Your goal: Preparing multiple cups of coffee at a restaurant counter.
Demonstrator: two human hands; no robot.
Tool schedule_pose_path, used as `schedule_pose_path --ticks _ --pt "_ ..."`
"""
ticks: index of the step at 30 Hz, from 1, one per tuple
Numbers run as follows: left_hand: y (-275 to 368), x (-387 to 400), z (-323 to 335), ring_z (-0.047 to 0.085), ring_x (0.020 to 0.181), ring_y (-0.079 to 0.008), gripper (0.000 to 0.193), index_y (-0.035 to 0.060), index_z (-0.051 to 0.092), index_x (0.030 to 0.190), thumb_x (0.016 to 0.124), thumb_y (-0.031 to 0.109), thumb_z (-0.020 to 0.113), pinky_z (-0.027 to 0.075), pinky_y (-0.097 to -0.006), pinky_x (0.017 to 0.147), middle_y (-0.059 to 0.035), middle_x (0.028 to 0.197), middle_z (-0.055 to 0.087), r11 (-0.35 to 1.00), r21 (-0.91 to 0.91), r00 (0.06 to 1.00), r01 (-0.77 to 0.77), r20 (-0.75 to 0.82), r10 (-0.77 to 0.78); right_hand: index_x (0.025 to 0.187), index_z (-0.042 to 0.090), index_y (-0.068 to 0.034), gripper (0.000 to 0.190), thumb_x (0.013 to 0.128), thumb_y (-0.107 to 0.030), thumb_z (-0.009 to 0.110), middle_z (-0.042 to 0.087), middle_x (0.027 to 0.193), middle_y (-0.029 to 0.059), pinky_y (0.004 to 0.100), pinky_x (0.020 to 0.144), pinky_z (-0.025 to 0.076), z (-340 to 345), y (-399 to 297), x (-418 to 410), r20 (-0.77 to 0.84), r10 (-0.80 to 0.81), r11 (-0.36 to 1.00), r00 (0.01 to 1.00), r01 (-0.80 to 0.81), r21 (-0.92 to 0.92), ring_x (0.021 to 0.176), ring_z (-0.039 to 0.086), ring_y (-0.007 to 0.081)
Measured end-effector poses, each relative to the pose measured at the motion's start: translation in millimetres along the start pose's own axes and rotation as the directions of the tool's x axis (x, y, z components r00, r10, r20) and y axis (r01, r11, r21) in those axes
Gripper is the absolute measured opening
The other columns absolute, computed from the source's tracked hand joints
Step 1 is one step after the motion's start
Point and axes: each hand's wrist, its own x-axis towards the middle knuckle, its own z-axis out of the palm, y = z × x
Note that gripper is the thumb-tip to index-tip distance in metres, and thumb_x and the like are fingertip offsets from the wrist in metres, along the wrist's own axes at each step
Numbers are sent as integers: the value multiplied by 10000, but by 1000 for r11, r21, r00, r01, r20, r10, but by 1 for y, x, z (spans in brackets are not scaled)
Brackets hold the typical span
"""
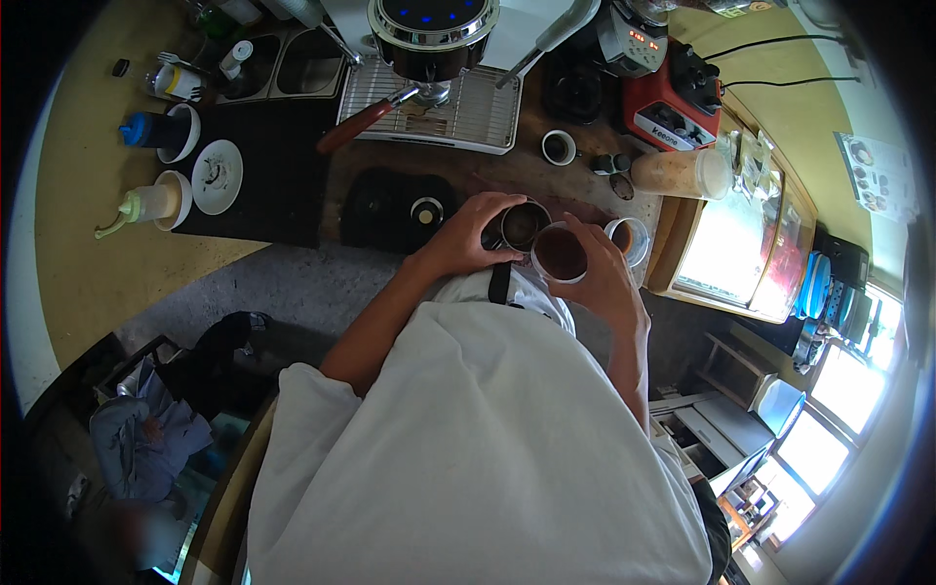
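My left hand (pixel 468 230) curls round a metal cup (pixel 526 225), its fingers on the far rim and its thumb at the near side. The cup's inside looks dark brown; its contents are hard to tell. In my right hand (pixel 603 267) is a cup of dark brown liquid (pixel 560 254), tilted slightly and held close beside the metal cup. Just right of that hand, a clear cup (pixel 638 241) with some brown liquid stands on the counter. A dark tamping mat (pixel 373 219) with a round tamper (pixel 426 213) lies left of my left hand.
An espresso machine drip tray (pixel 482 110) is ahead, with a wooden-handled portafilter (pixel 358 124) jutting left. A white mug (pixel 559 148), a tall tan drink container (pixel 680 174) and a red appliance (pixel 669 110) stand rightward. A saucer (pixel 217 178) is left. Another person (pixel 146 439) sits at lower left.
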Motion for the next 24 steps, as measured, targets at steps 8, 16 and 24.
schedule_pose_path --ticks 8,16,24 --pt "-3 0 2 495 1282 -320 824 101 491 1415 711 282 880 392 -425 1099 -131 1371 530 1000 -19 1000 -1 -4 1 1421 499 -80 886 615 -194 849 608 1240 135 428 979 502 0 3 0 -2 -29 999 1000 29 -21 1147 617 317" --pt "-5 -1 4 488 1285 -324 833 103 487 1423 712 290 879 393 -435 1091 -131 1366 533 1000 -12 1000 -28 -12 28 1422 495 -73 892 616 -194 857 612 1230 131 422 971 511 0 1 0 0 -28 999 1000 28 -33 1134 625 307" --pt "-5 -1 3 490 1281 -325 823 109 492 1417 712 279 881 400 -436 1085 -125 1357 538 999 -29 1000 -16 -11 15 1427 493 -75 902 614 -197 863 614 1224 131 424 969 510 0 2 1 -4 -47 998 999 47 -50 1130 625 309"
